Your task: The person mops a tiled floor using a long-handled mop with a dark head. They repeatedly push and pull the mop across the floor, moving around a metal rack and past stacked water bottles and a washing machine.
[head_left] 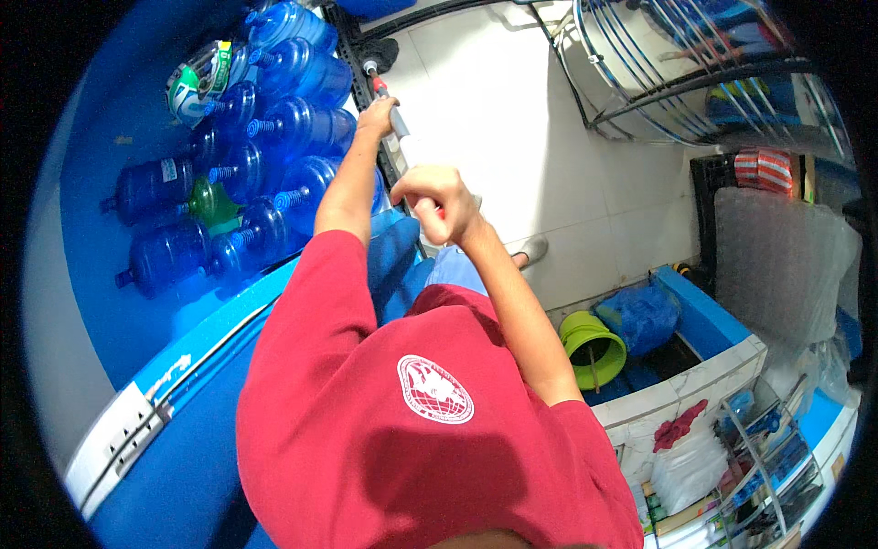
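Both my hands are on a mop (399, 128) with a pale grey pole and a red collar near its far end. A dark, shaggy bundle (377, 55) at that end looks like the mop head, low by the black rack. My left hand (376, 117) is closed round the pole below the red collar. Nearer to me, my right hand (437, 199) is curled in a fist at the pole's upper end, where a bit of red shows between the fingers. The pole slants away and slightly left over the pale tiled floor (512, 119).
Several blue water jugs (306, 128) lie stacked at left. A wire rack (677, 82) stands at far right. Lower right, a lime-green bucket (593, 348) sits beside a blue plastic bag (640, 318) within a low tiled ledge (677, 389). A power strip (123, 439) lies at lower left.
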Demonstrator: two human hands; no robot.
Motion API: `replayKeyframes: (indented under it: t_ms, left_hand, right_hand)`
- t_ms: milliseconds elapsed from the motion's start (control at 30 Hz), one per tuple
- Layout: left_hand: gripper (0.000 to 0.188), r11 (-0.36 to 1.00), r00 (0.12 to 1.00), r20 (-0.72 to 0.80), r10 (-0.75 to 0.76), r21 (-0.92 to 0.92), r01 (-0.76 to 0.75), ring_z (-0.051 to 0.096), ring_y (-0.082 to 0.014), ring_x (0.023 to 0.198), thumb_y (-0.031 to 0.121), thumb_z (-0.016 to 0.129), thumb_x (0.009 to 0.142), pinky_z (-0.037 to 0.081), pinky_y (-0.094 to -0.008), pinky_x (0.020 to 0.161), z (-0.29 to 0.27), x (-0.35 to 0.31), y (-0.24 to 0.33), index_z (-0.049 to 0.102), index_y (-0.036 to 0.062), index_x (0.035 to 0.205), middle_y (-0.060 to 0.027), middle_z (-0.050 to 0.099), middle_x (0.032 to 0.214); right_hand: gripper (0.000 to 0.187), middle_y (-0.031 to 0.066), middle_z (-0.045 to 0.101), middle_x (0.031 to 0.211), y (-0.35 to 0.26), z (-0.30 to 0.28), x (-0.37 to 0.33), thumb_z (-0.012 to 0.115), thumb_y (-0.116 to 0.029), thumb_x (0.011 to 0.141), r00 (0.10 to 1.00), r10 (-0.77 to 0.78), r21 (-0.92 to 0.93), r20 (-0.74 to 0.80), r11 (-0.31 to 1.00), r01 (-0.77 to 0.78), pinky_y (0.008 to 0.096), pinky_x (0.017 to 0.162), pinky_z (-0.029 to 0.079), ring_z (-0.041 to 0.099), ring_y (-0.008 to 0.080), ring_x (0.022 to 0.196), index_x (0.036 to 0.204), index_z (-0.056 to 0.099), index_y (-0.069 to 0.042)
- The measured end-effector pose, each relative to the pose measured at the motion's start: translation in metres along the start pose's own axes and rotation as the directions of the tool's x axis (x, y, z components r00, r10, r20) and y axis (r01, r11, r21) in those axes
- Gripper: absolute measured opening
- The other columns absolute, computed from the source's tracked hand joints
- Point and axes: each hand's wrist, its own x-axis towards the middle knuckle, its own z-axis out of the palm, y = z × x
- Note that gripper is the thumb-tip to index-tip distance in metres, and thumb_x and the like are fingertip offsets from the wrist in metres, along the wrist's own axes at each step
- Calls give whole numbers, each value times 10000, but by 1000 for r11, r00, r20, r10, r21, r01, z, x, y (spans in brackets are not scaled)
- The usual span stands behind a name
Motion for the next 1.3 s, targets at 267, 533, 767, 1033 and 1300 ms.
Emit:
replayKeyframes:
  t_ms: [267, 533, 767, 1033, 1300]
  left_hand:
    - [303, 904, 906, -102, 412, -82, -420, 596, -330, 1014, 286, 632, 742, 468, -424, 888, -4, -58, 81, 629, 69, 953, -172, 621, 1028]
    - [236, 596, 669, -55, 741, -406, -693, 634, -372, 709, 220, 651, 670, 493, -462, 665, 7, -192, 321, 673, 56, 837, -176, 646, 721]
    - [330, 280, 524, -93, 846, -760, -586, 621, -367, 642, 412, 652, 758, 472, -469, 587, 50, -332, 483, 662, 94, 847, -170, 622, 655]
    - [233, 332, 341, 144, 929, -735, -592, 601, -407, 696, 295, 595, 698, 453, -517, 624, 80, -378, 489, 626, 64, 708, -190, 615, 680]
    - [193, 314, 288, 141, 947, -594, -741, 605, -387, 676, 260, 619, 601, 472, -500, 617, 63, -377, 428, 620, 85, 683, -163, 615, 656]
  right_hand:
    - [283, 84, 526, 533, -82, -27, -61, 449, -154, 561, 977, 61, 26, -206, 998, -56, 299, 470, 370, 449, 164, 446, 685, 633, 22]
    - [331, 96, 447, 512, -266, -172, -175, 375, -155, 751, 843, 56, -14, -535, 997, -75, 263, 403, 318, 322, 103, 382, 885, 527, 107]
    - [366, -5, 358, 385, -397, -261, -273, 336, -240, 880, 753, -147, -274, -641, 961, -45, 284, 397, 328, 310, 115, 305, 1013, 464, 76]
    - [143, -16, 482, 446, -389, -235, -302, 405, -215, 885, 931, -201, -50, -303, 980, 195, 234, 388, 419, 482, 89, 369, 869, 469, -88]
    - [48, -23, 499, 497, -373, -177, -262, 510, -118, 819, 945, -319, 122, -79, 937, 327, 244, 460, 468, 532, 109, 433, 782, 534, -102]
